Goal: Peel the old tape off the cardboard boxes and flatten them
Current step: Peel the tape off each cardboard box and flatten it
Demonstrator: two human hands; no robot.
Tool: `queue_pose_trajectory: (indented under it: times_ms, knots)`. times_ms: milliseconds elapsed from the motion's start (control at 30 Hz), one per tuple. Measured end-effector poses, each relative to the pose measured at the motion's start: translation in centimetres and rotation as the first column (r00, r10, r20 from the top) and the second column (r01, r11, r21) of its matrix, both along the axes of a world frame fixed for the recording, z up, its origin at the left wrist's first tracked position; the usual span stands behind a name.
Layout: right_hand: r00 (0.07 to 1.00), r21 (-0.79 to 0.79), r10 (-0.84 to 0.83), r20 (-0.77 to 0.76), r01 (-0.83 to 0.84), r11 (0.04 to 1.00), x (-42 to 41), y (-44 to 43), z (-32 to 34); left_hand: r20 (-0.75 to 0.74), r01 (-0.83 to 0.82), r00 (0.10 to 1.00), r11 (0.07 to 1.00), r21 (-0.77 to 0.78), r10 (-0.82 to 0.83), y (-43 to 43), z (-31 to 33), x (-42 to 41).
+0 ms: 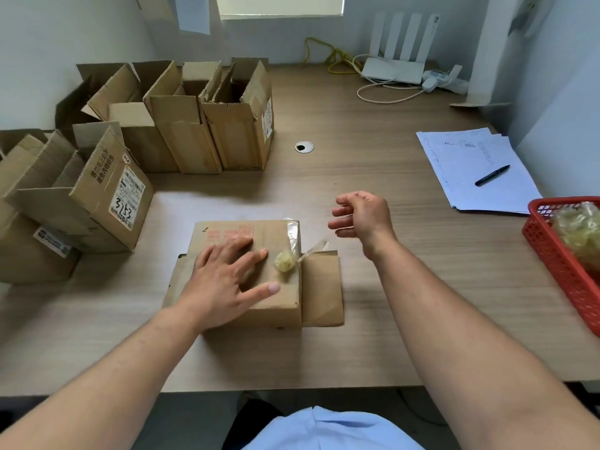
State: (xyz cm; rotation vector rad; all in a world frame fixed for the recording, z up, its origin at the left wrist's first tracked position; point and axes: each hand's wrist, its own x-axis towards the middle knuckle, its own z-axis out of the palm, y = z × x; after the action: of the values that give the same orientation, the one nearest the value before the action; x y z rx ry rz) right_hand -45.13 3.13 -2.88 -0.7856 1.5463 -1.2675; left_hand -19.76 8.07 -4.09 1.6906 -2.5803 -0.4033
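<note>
A small cardboard box point(279, 303) lies on the desk in front of me, one flap point(321, 287) spread out to its right. My left hand point(227, 277) presses flat on the box top, fingers spread. A crumpled yellowish ball of old tape point(285, 260) sits on the top near the right edge, with a clear strip point(313, 249) trailing off it. More clear tape point(292, 230) clings to the far right corner. My right hand point(360, 217) hovers above the desk to the right of the box, fingers loosely curled, holding nothing.
Several open cardboard boxes point(181, 125) stand at the back left, and others point(71, 203) at the left edge. A red basket point(552, 251) holding wadded tape sits at the right. Papers point(470, 164) with a pen point(492, 175), a router point(393, 69) and cables lie farther back.
</note>
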Motion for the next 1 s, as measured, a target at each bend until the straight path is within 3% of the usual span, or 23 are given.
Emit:
queue_pose_trajectory:
  times_ms: [100, 267, 667, 833, 1000]
  knots:
    - [0.994, 0.024, 0.098, -0.05, -0.097, 0.995, 0.0, -0.1, -0.1, -0.068, -0.063, 0.996, 0.994, -0.087, 0.057, 0.2, 0.0, -0.7]
    - [0.942, 0.089, 0.303, -0.147, -0.292, 0.952, 1.1, -0.3, -1.3, 0.044, -0.048, 0.998, 0.989, -0.141, 0.055, 0.8, -0.7, -1.0]
    - [0.77, 0.142, 0.638, 0.016, -0.633, 0.761, 2.8, -3.8, -3.3, 0.115, -0.004, 0.993, 0.999, -0.042, 0.009, 0.6, -0.5, -1.1]
    - [0.709, 0.171, 0.704, 0.036, -0.698, 0.695, 2.5, -5.2, -3.1, 0.076, -0.013, 0.997, 1.0, -0.026, 0.015, 0.6, -0.2, -1.4]
    - [0.66, 0.285, 0.743, -0.114, -0.694, 0.661, 2.7, -6.8, -1.7, 0.071, -0.011, 0.997, 1.0, -0.027, 0.013, 0.5, -0.2, -1.5]
